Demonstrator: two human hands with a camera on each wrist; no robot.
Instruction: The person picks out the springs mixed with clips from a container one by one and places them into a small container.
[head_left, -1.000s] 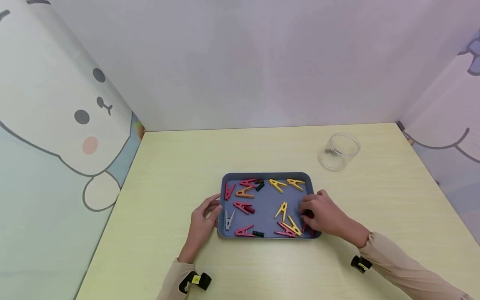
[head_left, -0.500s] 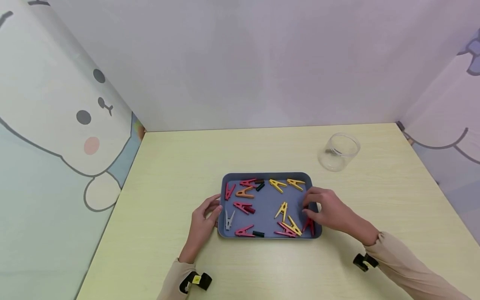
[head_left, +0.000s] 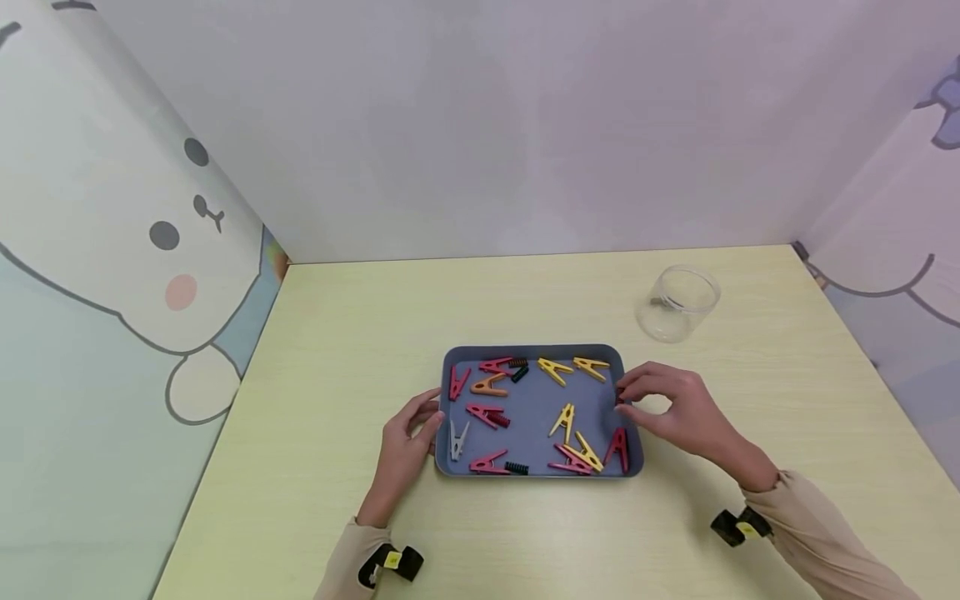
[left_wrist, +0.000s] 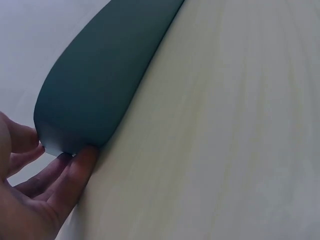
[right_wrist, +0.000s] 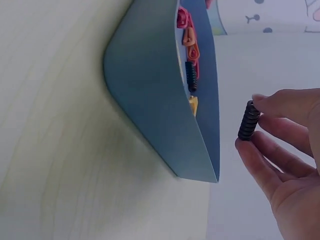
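Observation:
My left hand [head_left: 406, 446] holds the left end of a blue-grey tray [head_left: 528, 429], its fingertips against the outer wall. In the right wrist view a dark coil spring [right_wrist: 248, 121] is pinched between the thumb and fingers of my right hand [head_left: 681, 410]. That hand is at the tray's right rim, where the spring is mostly hidden in the head view. Lying in the tray are several red clips [head_left: 617, 450], several yellow clips [head_left: 555, 371], an orange clip [head_left: 490, 385] and a grey clip [head_left: 458, 442]. Several more springs [head_left: 517, 468] lie among them, black and dark red.
Behind the tray to the right stands a clear round container [head_left: 678, 304] with a small dark thing inside. The pale wooden table [head_left: 375, 325] meets a white backdrop [head_left: 525, 167] at its far edge. Patterned panels flank both sides.
My right hand has risen from the tray's lower right area and shifted right to the rim with the spring. A red clip it covered now shows. The left hand stays put.

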